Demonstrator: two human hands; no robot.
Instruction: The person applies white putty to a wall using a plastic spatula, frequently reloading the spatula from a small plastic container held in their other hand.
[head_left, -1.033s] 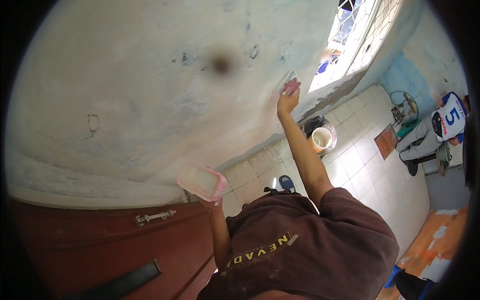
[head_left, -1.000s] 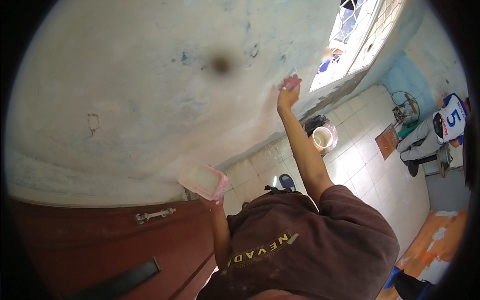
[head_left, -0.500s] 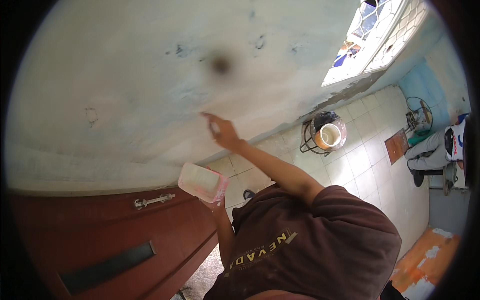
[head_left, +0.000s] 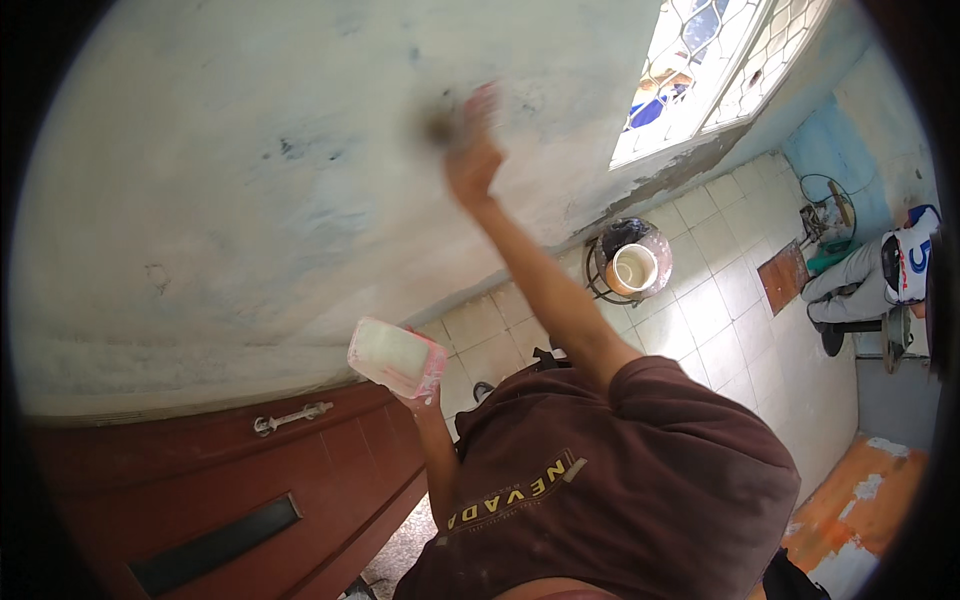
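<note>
Low by the wall, my left hand (head_left: pixel 427 405) grips a white rectangular plastic tub (head_left: pixel 393 355) with pink smears along its side. A pale, pasty substance shows inside it; most of my fingers are hidden beneath. My right arm stretches up to the wall (head_left: pixel 230 220), where my right hand (head_left: pixel 474 165) is near or against the patchy, pale surface. Motion blur and a dark round smudge in the picture obscure its fingers, so whether it holds anything is unclear. Dark marks and scuffs dot the wall left of this hand.
A red-brown door (head_left: pixel 230 480) with a bolt (head_left: pixel 292 418) is at lower left. Right of me, a bucket (head_left: pixel 632 270) stands on a round stool (head_left: pixel 658 252). Beyond the tiled floor (head_left: pixel 700 300), another person (head_left: pixel 870 275) is at the far right. A grilled window (head_left: pixel 690 75) is above.
My right hand has moved up and right along the wall, blurring. My left hand still holds the tub. The view has shifted slightly.
</note>
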